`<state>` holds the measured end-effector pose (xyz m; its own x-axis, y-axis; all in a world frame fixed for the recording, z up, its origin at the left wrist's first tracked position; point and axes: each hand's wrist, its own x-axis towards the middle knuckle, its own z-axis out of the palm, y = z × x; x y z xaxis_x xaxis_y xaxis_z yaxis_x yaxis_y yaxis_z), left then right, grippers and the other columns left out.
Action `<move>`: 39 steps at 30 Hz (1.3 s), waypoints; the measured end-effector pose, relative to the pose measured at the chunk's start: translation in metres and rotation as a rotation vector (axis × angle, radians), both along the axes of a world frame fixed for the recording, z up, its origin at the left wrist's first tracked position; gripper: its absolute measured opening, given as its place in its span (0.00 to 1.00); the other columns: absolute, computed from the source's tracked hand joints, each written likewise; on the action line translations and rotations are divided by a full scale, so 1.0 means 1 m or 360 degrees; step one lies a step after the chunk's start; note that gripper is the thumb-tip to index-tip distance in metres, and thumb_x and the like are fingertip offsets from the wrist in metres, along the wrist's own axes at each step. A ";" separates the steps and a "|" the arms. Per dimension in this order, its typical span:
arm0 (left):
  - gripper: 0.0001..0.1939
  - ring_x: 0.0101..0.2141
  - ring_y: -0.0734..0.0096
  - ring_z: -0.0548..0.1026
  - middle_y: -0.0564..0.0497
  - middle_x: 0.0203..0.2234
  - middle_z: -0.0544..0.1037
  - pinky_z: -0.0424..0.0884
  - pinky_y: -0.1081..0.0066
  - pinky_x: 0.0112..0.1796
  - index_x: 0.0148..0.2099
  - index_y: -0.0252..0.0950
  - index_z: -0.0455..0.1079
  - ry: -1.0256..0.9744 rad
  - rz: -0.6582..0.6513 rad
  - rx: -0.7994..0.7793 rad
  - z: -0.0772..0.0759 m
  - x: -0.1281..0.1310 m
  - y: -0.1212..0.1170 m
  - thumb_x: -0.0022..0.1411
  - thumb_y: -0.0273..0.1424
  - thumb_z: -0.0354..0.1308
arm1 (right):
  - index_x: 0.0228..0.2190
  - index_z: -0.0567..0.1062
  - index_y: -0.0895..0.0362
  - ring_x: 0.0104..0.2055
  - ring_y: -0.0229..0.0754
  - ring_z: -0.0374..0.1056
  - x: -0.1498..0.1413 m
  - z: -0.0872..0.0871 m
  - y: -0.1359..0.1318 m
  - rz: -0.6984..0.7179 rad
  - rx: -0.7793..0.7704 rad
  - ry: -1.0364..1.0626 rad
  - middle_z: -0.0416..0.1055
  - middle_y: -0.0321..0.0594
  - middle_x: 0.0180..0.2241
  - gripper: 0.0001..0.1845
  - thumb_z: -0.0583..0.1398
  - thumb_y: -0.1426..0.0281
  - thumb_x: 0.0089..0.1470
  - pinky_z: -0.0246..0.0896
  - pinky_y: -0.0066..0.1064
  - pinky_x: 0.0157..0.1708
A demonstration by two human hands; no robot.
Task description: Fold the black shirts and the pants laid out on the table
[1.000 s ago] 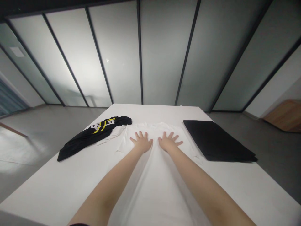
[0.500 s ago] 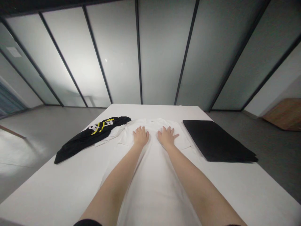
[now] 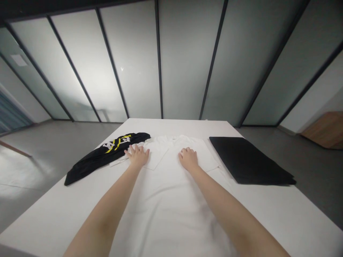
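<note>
A white T-shirt (image 3: pixel 171 200) lies spread on the table, with its collar end away from me and creases down its front. My left hand (image 3: pixel 137 155) is open, fingers spread, palm down on the shirt's left sleeve area, close to a black garment (image 3: pixel 91 162) with yellow and white print. On the shirt's upper right part rests my right hand (image 3: pixel 188 158), palm down, its fingers slightly bent against the cloth and no fabric visibly gripped.
The white table (image 3: pixel 177 125) reaches toward a frosted glass partition (image 3: pixel 184 60) with dark frames. Flat black folded boards or cloth (image 3: pixel 249 160) lie at the right; I cannot tell which. A wooden piece (image 3: pixel 325 130) stands on the floor far right.
My left hand has moved left across the shirt toward the black garment. The right hand stays near its place, its fingers drawn closer together. New creases show on the shirt front.
</note>
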<state>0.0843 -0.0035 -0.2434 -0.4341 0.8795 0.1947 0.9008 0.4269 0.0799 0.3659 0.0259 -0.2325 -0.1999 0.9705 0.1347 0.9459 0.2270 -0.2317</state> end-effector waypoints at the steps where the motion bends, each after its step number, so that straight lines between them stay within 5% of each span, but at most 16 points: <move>1: 0.35 0.73 0.25 0.46 0.36 0.74 0.58 0.40 0.23 0.64 0.71 0.38 0.67 -0.0049 0.0005 -0.0004 -0.001 -0.012 0.004 0.74 0.52 0.40 | 0.55 0.76 0.59 0.60 0.56 0.65 -0.001 0.000 -0.003 0.0038 -0.0025 -0.0040 0.71 0.57 0.58 0.22 0.52 0.61 0.70 0.53 0.46 0.61; 4: 0.33 0.71 0.26 0.52 0.41 0.75 0.56 0.46 0.22 0.62 0.73 0.46 0.64 -0.0246 0.0031 -0.0034 -0.003 -0.037 0.017 0.74 0.51 0.39 | 0.60 0.73 0.58 0.65 0.60 0.62 0.001 -0.002 -0.012 0.0183 -0.0135 -0.0154 0.67 0.58 0.64 0.27 0.53 0.56 0.69 0.50 0.50 0.64; 10: 0.34 0.70 0.30 0.56 0.41 0.75 0.56 0.53 0.26 0.62 0.72 0.47 0.63 -0.0340 0.0055 -0.0056 0.002 -0.049 0.043 0.74 0.51 0.37 | 0.74 0.56 0.53 0.78 0.67 0.37 0.021 -0.009 -0.025 0.0404 -0.0349 -0.0157 0.40 0.55 0.78 0.38 0.51 0.51 0.71 0.32 0.57 0.72; 17: 0.33 0.74 0.49 0.52 0.33 0.74 0.56 0.55 0.43 0.68 0.76 0.31 0.53 -0.0480 -0.0028 0.0148 0.012 -0.063 0.047 0.77 0.42 0.37 | 0.74 0.57 0.48 0.79 0.66 0.34 0.043 -0.010 -0.064 0.0353 -0.0306 -0.0097 0.39 0.50 0.78 0.34 0.49 0.53 0.72 0.27 0.60 0.73; 20: 0.29 0.74 0.53 0.53 0.32 0.73 0.59 0.58 0.50 0.68 0.73 0.29 0.58 -0.0369 -0.0128 0.0283 0.013 -0.049 0.031 0.77 0.36 0.40 | 0.74 0.57 0.48 0.79 0.67 0.34 0.053 -0.018 -0.083 0.0212 -0.0302 -0.0153 0.39 0.50 0.78 0.35 0.49 0.52 0.72 0.26 0.61 0.72; 23: 0.28 0.73 0.43 0.55 0.36 0.74 0.58 0.56 0.44 0.68 0.70 0.35 0.64 -0.0192 -0.0320 0.0112 0.003 -0.015 -0.006 0.74 0.40 0.48 | 0.74 0.57 0.49 0.78 0.69 0.35 0.062 -0.025 -0.095 0.0095 -0.0321 -0.0179 0.40 0.51 0.78 0.37 0.49 0.50 0.71 0.28 0.63 0.72; 26: 0.34 0.75 0.38 0.48 0.37 0.76 0.53 0.48 0.39 0.69 0.74 0.38 0.61 -0.0074 -0.0582 -0.0170 -0.014 0.025 -0.056 0.74 0.48 0.47 | 0.75 0.55 0.50 0.78 0.72 0.36 0.068 -0.028 -0.104 0.0032 -0.0334 -0.0192 0.40 0.54 0.78 0.38 0.49 0.49 0.70 0.30 0.65 0.71; 30: 0.40 0.75 0.36 0.46 0.36 0.77 0.48 0.46 0.36 0.69 0.79 0.38 0.52 -0.0037 -0.0632 -0.0331 -0.026 0.054 -0.099 0.74 0.54 0.43 | 0.75 0.54 0.50 0.78 0.73 0.35 0.068 -0.029 -0.109 0.0024 -0.0342 -0.0227 0.40 0.54 0.78 0.40 0.50 0.48 0.69 0.30 0.65 0.71; 33: 0.41 0.75 0.36 0.45 0.36 0.77 0.47 0.46 0.36 0.68 0.79 0.38 0.50 -0.0040 -0.0607 -0.0359 -0.021 0.058 -0.096 0.74 0.54 0.42 | 0.75 0.54 0.49 0.78 0.72 0.35 0.063 -0.029 -0.103 0.0003 -0.0336 -0.0224 0.39 0.53 0.78 0.40 0.50 0.48 0.69 0.28 0.66 0.71; 39: 0.41 0.75 0.36 0.46 0.34 0.77 0.47 0.47 0.36 0.68 0.79 0.36 0.50 -0.0023 -0.0618 -0.0368 -0.011 0.053 -0.053 0.75 0.54 0.41 | 0.75 0.53 0.48 0.78 0.72 0.35 0.053 -0.026 -0.068 -0.0033 -0.0319 -0.0212 0.38 0.56 0.78 0.40 0.51 0.47 0.69 0.29 0.66 0.70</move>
<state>0.1369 -0.0561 -0.2540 -0.0645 0.9975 -0.0297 0.9972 0.0655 0.0361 0.4185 -0.0419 -0.2586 -0.1829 0.9793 -0.0872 0.9751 0.1694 -0.1430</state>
